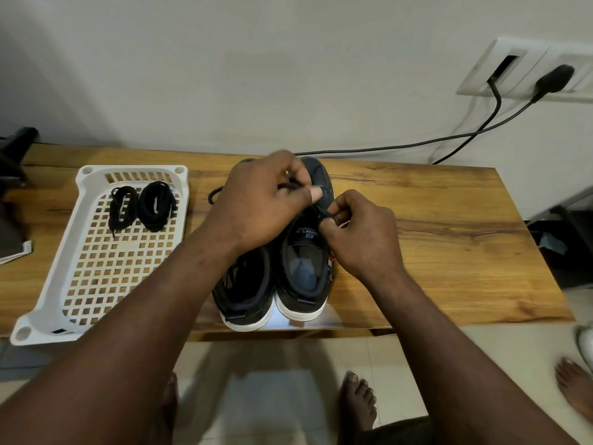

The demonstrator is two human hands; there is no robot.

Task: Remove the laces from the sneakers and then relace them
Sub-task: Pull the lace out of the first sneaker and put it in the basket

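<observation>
A person stands on bare feet (357, 399) on a tiled floor, at six o'clock of a wooden table (449, 236), working a black lace (293, 186) on a pair of dark, white-soled sneakers. The pair sits side by side at the table's near edge with heels toward the person, likely so the eyelets are within easy reach of both arms.

The left sneaker (247, 293) lies mostly under the left forearm. The right sneaker (305, 268) shows its open collar, a blue patch inside and a printed tongue, with no lace visible across the rows nearest the ankle.

The right hand (359, 232), at three o'clock of that shoe, presses thumb and forefinger together on the lace at an eyelet, its other fingers curled. The left hand (256, 194), farther off toward twelve o'clock over the toe, pinches what appears to be the same lace between thumb and fingertips. It seems to hold the lace taut, one hand steadying while the other feeds or draws; which of the two cannot be told. A loop (215, 192) of black lace shows on the table at nine o'clock of the left hand.

At nine o'clock of the shoes, a white plastic basket (41, 316) holds two bundled laces (157, 205), kept apart from the work. At two o'clock, cables (385, 146) run up the wall to a socket (526, 69).
</observation>
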